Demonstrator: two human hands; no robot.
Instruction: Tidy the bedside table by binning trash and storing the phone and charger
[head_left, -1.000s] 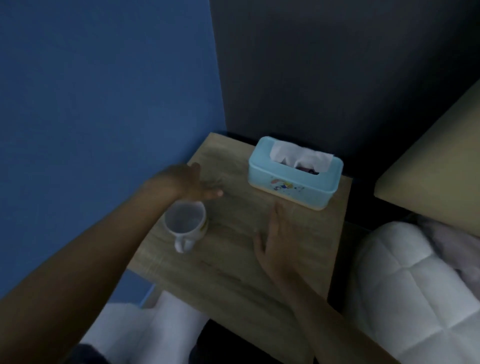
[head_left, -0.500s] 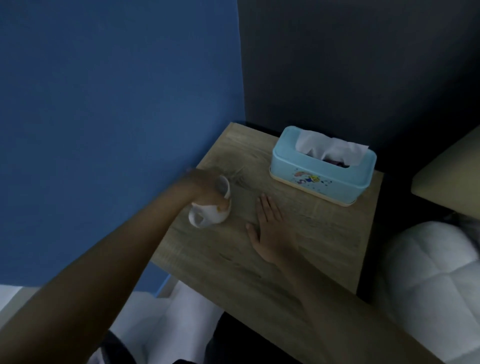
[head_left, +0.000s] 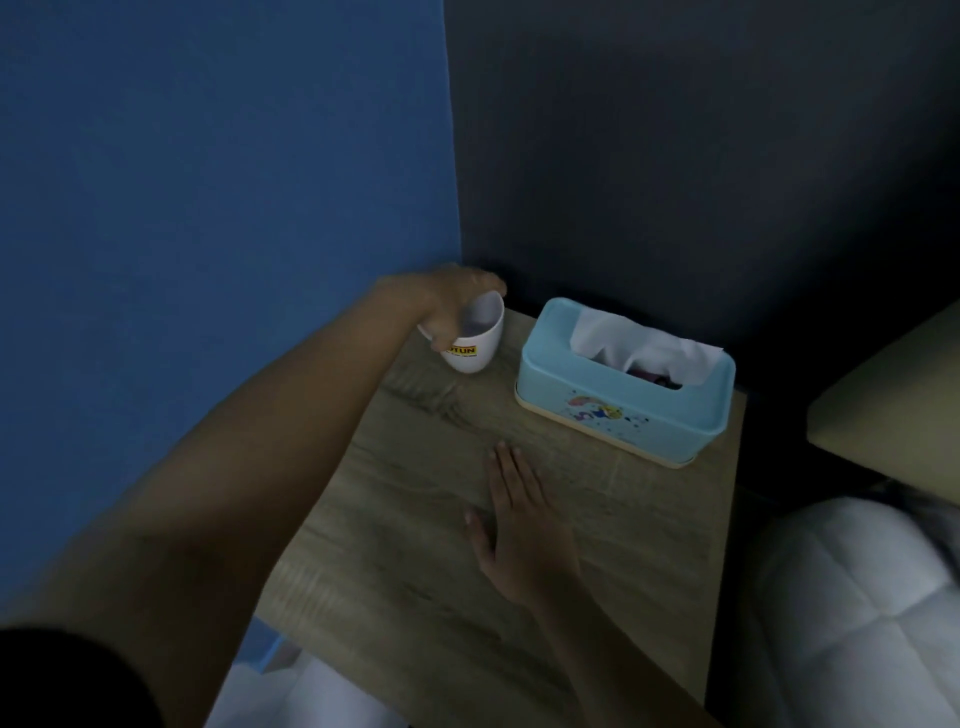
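Observation:
A white mug (head_left: 477, 340) with a yellow label stands at the far left corner of the wooden bedside table (head_left: 415, 545). My left hand (head_left: 453, 306) grips the mug by its rim and near side. My right hand (head_left: 519, 525) lies flat on the tabletop near the middle, fingers together and pointing away, holding nothing. To the right of the mug sits a light blue tissue box (head_left: 623, 395) with white tissue sticking out of its top. No phone, charger or trash shows in this view.
A blue wall (head_left: 208, 208) runs along the table's left side and a dark wall (head_left: 675, 156) stands behind it. White quilted bedding (head_left: 857, 613) lies to the right. A beige surface (head_left: 904, 410) juts in at the right edge.
My left hand took hold of the mug near the table's left edge and carried it to the far left corner. My right hand stayed flat on the table.

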